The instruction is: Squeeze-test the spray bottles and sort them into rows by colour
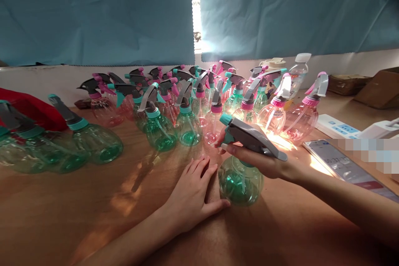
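A green see-through spray bottle [240, 183] with a grey and teal trigger head stands just right of the middle, near me. Around its neck, below the grey head, my right hand [249, 156] is closed, its fingers partly hidden by the trigger. My left hand [196, 193] lies palm down on the wooden table [149, 224], fingers stretched out. Its thumb points toward the bottle's lower left side; whether they touch I cannot tell. Beyond the hands several more spray bottles, such as a green one [160, 133] and a pink one [302, 116], stand in a group.
Several green spray bottles [96, 143] are at the left, beside a red cloth [37, 110]. To the right are a phone [346, 166], a white power strip [335, 126] and cardboard boxes [380, 89]. A clear bottle with a white cap [299, 72] stands at the back. Blue curtains [99, 16] hang behind.
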Tool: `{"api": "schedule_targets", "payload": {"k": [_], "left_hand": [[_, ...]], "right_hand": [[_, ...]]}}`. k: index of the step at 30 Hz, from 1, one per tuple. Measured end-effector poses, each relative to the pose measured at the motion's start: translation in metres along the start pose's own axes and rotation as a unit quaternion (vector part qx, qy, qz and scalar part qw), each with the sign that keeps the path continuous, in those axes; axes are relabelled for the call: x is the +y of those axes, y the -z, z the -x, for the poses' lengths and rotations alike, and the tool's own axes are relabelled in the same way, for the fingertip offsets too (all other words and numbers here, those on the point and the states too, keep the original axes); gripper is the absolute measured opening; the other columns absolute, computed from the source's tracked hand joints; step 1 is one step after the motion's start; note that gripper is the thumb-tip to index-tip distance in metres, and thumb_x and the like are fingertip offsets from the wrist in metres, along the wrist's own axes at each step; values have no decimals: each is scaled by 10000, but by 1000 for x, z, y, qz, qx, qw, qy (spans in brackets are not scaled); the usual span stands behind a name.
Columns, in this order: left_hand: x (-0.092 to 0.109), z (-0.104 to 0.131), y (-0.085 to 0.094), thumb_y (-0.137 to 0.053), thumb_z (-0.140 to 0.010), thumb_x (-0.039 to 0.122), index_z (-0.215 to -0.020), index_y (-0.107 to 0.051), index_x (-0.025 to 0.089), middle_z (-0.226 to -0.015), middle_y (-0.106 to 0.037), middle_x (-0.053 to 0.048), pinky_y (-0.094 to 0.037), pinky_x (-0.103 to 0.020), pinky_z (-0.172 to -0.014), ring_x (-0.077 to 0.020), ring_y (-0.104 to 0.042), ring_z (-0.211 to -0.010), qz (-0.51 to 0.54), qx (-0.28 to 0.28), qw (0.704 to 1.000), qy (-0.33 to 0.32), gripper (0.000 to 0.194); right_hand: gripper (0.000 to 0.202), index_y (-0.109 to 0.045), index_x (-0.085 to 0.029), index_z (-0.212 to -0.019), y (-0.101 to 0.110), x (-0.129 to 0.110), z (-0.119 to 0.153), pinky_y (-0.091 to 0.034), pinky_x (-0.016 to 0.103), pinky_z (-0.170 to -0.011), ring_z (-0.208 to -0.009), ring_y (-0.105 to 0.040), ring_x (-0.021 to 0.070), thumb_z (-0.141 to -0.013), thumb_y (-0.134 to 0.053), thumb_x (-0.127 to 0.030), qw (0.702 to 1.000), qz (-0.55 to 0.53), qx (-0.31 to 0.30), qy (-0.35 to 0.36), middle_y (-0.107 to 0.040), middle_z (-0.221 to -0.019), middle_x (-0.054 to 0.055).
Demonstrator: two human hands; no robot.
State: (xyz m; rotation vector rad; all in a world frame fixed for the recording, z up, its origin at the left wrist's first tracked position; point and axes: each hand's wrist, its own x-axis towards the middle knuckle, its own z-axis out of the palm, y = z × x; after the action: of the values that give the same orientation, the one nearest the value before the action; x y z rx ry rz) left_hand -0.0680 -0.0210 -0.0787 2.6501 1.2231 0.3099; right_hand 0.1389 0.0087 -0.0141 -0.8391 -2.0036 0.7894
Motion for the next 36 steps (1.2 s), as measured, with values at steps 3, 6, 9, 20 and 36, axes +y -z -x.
{"api": "schedule_targets", "payload": {"k": [3,6,9,20,36], "left_hand": [[1,0,1,-653,-799,597,-1319,-484,97,-1436,-426,-225,-277,-568,-1099,-386,-346,-1348,-3,-4,1000,3,741],[0,1,1,-647,-806,594,-1324,-485,98,-1455,-406,-222,-273,-559,-1105,-379,-336,-1357,-5,-7,1000,1,735],[-2,1,-3,-640,-810,598,-1337,-474,103,-1463,-401,-212,-271,-559,-1107,-372,-331,-1362,-3,3,1000,-7,741],[-3,1,-2,-603,-826,621,-1349,-465,110,-1450,-419,-209,-280,-579,-1091,-374,-353,-1344,-14,3,1000,-9,744],[-4,0,-2,-593,-831,627,-1363,-447,133,-1448,-425,-196,-277,-572,-1096,-370,-354,-1347,-15,7,1000,-8,741]], "right_hand": [[108,-620,-228,-923,1,4,3,-458,260,-607,-722,-601,145,-866,-581,-310,1000,13,8,-6,-640,-821,1],[113,-616,-244,-924,2,12,8,-449,262,-612,-721,-579,143,-858,-602,-334,999,29,25,-10,-623,-817,-13],[100,-616,-238,-894,4,16,10,-437,258,-593,-669,-544,125,-863,-604,-333,999,45,15,-8,-601,-776,-23],[229,-595,-233,-1054,-4,2,1,-524,280,-694,-858,-653,177,-852,-607,-339,998,-52,24,-15,-668,-960,25],[257,-594,-180,-1033,-7,-5,-1,-526,303,-637,-757,-640,175,-803,-610,-295,994,-97,43,-25,-620,-860,33]]}}
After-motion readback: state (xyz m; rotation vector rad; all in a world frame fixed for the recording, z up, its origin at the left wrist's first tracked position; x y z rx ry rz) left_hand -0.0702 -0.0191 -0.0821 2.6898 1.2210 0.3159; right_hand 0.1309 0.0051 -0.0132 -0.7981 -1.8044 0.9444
